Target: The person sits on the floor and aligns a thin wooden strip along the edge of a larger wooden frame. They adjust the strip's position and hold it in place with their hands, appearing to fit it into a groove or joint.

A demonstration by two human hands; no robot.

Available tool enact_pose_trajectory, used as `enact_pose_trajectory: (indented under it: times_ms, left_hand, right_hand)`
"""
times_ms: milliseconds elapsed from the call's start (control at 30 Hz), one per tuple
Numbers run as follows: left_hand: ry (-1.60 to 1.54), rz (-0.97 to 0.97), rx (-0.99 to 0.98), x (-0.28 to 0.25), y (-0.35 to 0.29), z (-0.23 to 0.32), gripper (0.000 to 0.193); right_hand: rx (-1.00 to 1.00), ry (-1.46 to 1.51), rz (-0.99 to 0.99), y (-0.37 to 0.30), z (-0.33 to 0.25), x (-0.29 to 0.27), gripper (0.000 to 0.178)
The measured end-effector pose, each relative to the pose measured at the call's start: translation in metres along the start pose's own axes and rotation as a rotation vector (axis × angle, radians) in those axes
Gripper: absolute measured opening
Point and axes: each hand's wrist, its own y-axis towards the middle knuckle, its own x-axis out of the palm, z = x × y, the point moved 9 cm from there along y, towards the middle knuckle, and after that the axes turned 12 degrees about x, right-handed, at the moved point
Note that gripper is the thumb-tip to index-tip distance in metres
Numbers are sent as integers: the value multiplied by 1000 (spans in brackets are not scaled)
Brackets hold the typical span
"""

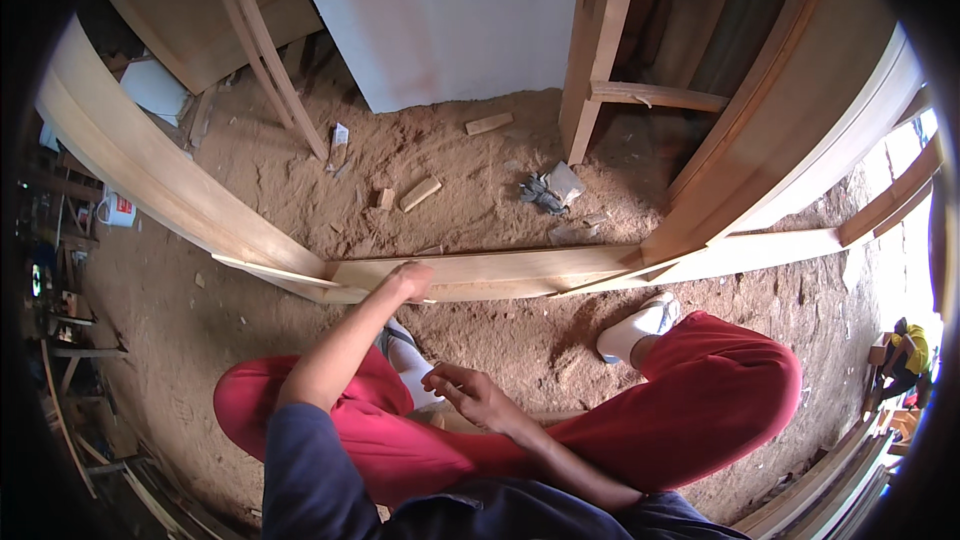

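Observation:
My left hand (408, 283) is closed at the near edge of a long pale wooden board (490, 267), left of its middle. What its fingers hold, if anything, is hidden; a thin light sliver shows just below them. Over my lap, between my red-trousered legs, hovers my right hand (478, 401), its fingers loosely bent and apart with nothing visible in them. The board lies low across the ground in front of my feet. Its ends meet two wide wooden uprights, the left upright (190, 180) and the right upright (770, 110). Thin strips lie at both joints.
Beyond the board, wood offcuts (420, 194) and crumpled plastic (548, 188) lie on sandy, dusty ground. A pale panel (450, 20) and a timber post (595, 50) stand behind. A white bucket (117, 209) is at left. Another person (905, 352) bends at far right, near stacked planks (825, 490).

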Motion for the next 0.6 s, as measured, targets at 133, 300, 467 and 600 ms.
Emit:
enact_pose_trajectory:
  times_ms: [133, 300, 467, 600]
  left_hand:
    - [41, -51, 34, -4, 9, 13, 24]
    - [-2, -33, -291, 27, -23, -88, 28]
    - [58, -73, -33, -3, 1, -7, 24]
    - [70, 84, -8, -11, 2, 17, 22]
  right_hand:
    - [-59, 33, 30, 0, 12, -5, 36]
    - [-166, -4, 16, 6, -1, 9, 34]
    - [3, -2, 16, 4, 12, -5, 36]
    - [-138, 7, 87, 3, 8, -5, 34]
